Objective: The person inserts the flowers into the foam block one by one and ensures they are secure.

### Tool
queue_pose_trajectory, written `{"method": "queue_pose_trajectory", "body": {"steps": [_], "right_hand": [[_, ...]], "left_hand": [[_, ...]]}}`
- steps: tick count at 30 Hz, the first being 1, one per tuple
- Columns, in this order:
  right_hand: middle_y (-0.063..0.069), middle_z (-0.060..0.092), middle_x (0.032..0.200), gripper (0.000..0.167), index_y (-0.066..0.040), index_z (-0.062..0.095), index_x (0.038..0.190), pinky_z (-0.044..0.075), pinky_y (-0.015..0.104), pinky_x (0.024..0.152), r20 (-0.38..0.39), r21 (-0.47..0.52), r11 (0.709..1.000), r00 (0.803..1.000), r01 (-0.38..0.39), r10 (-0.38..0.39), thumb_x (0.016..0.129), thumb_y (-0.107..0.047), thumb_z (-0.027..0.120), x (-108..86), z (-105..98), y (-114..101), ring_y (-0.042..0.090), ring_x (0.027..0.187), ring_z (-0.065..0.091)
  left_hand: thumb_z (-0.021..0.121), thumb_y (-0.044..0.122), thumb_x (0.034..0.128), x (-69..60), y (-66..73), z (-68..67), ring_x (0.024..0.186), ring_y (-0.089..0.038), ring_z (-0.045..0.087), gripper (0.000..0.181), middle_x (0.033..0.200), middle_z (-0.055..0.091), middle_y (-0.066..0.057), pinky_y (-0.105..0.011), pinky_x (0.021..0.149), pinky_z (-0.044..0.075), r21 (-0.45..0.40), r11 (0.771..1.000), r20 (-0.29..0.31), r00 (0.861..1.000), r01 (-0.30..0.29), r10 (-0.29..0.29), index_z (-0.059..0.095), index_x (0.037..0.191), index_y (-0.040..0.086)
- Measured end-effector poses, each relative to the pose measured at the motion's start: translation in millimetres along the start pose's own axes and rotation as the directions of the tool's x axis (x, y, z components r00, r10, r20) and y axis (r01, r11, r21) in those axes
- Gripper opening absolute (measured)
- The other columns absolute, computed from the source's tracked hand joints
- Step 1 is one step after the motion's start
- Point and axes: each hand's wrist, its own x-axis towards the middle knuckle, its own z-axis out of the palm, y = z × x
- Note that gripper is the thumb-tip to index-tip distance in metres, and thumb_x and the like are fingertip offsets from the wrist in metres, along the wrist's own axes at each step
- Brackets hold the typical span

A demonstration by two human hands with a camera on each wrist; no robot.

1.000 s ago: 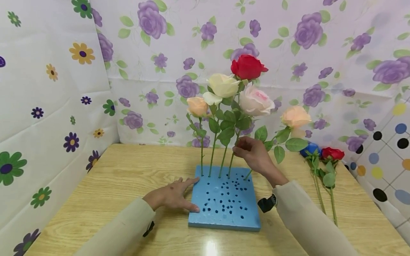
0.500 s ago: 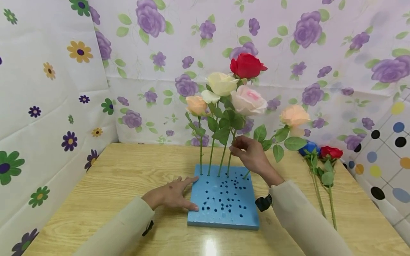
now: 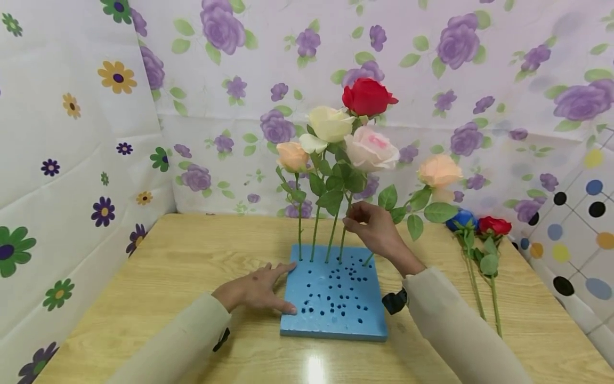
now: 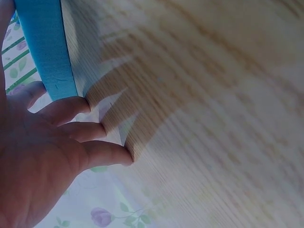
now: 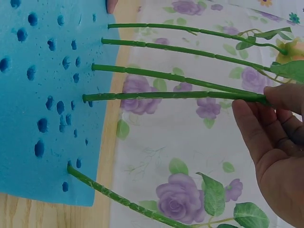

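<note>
A blue foam board (image 3: 336,325) full of holes lies on the table, with several artificial roses standing in its back row. My right hand (image 3: 376,229) pinches the green stem (image 5: 166,95) of the pale pink rose (image 3: 371,149) between thumb and fingers; its lower end sits in a hole. To its left stand a peach rose (image 3: 292,157), a cream rose (image 3: 330,124) and a tall red rose (image 3: 368,97). Another peach rose (image 3: 439,170) leans right from the board. My left hand (image 3: 254,289) rests against the board's left edge, fingers spread.
A blue rose (image 3: 462,219) and a second red rose (image 3: 494,225) lie on the wooden table (image 3: 192,250) at the right. Flower-printed cloth (image 3: 216,106) hangs behind and at the left; dotted cloth (image 3: 580,234) hangs at the right.
The pale pink rose has shifted left with my right hand, closer to the cream rose, mostly in the first half second. My left hand keeps its place on the board.
</note>
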Motion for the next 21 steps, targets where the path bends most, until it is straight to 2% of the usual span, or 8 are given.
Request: {"method": "queue_pose_trajectory", "body": {"steps": [7,17,21], "right_hand": [[0.008,0.067,0.09,0.011,-0.004,0.064,0.097,0.049,0.034,0.069,0.002,-0.021,1.0,1.0,-0.005,0.005,0.095,-0.013,0.069,-0.3,-3.0,0.1,0.022,0.083,0.064],[0.008,0.068,0.097,0.015,-0.005,0.066,0.1,0.051,0.035,0.072,-0.002,-0.051,0.999,1.0,-0.015,0.015,0.094,-0.017,0.071,-3.4,-8.6,0.9,0.024,0.09,0.066],[0.011,0.068,0.104,0.02,-0.003,0.067,0.106,0.053,0.039,0.077,0.005,-0.071,0.997,1.0,-0.029,0.03,0.095,-0.019,0.07,-5.0,-12.3,0.7,0.027,0.098,0.066]], "left_hand": [[0.078,0.063,0.0766,0.5,-1.6,1.3,0.148,-0.047,0.009,0.106,0.162,0.025,-0.014,-0.071,0.111,0.02,-0.006,1.0,0.001,1.0,-0.008,0.008,0.022,0.161,0.03],[0.077,0.063,0.0768,1.5,-0.8,-0.3,0.148,-0.046,0.01,0.106,0.161,0.026,-0.016,-0.07,0.11,0.021,0.01,1.0,-0.004,1.0,-0.006,0.006,0.021,0.16,0.03],[0.077,0.063,0.0768,1.9,-0.6,-1.8,0.149,-0.046,0.01,0.106,0.162,0.026,-0.015,-0.07,0.111,0.021,0.01,1.0,-0.005,1.0,-0.008,0.008,0.021,0.161,0.03]]}}
